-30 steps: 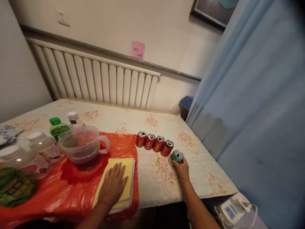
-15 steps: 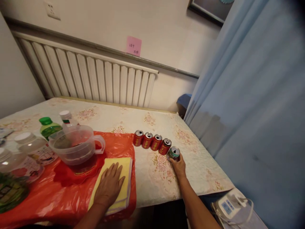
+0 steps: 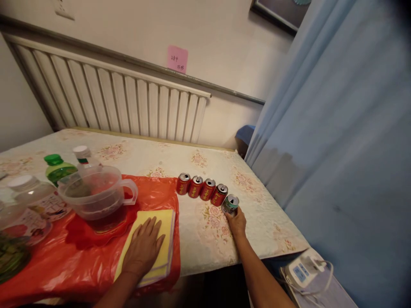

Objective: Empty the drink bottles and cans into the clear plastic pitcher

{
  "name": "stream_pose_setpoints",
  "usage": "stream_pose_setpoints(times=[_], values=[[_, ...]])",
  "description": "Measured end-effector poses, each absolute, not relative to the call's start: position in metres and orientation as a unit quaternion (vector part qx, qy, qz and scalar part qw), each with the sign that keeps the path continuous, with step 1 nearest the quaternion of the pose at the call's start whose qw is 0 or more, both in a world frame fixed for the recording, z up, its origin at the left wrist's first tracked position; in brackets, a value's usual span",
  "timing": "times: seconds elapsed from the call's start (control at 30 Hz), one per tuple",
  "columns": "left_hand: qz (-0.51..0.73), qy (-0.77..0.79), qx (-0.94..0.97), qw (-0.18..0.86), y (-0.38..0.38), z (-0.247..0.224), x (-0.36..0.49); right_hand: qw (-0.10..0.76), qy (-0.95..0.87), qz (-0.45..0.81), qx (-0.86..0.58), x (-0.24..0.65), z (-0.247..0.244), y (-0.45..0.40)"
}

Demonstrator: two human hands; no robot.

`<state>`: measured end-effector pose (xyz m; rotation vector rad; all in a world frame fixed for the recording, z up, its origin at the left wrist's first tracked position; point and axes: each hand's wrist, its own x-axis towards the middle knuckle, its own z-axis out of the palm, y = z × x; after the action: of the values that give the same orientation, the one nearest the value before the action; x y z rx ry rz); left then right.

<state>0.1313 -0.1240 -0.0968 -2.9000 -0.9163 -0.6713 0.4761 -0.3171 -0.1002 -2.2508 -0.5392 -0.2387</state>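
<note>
My left hand (image 3: pixel 143 246) lies flat, fingers stretched, on a folded yellow cloth (image 3: pixel 165 231) with pale purple edging. The cloth rests on a red plastic sheet (image 3: pixel 150 188) over the table. My right hand (image 3: pixel 236 223) grips a green and dark drink can (image 3: pixel 230 202) from its near side; the can stands upright with its top opened. It is at the near right end of a slanting row, close beside a red can (image 3: pixel 219 195). More red cans (image 3: pixel 195 187) continue the row to the left, all upright.
A clear plastic jug (image 3: pixel 93 194) with a handle stands on a red scalloped dish (image 3: pixel 77 237). Several bottles, one a green-capped bottle (image 3: pixel 59 169), crowd the left. A flowered tablecloth (image 3: pixel 199 160) covers the table. A power strip (image 3: pixel 302 271) with a cord lies lower right, near a blue curtain (image 3: pixel 327 141).
The whole view has shifted slightly, so everything sits a little further left. Both hands keep their places, the left on the cloth and the right on the green can.
</note>
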Motion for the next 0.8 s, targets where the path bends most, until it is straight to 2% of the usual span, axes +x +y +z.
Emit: stream_pose_setpoints(times=[0.8], values=[[-0.215, -0.297, -0.930, 0.019, -0.1242, -0.0955, 0.1312, 0.368, -0.214, -0.116, -0.897, 0.4752, -0.0930, -0.3142]])
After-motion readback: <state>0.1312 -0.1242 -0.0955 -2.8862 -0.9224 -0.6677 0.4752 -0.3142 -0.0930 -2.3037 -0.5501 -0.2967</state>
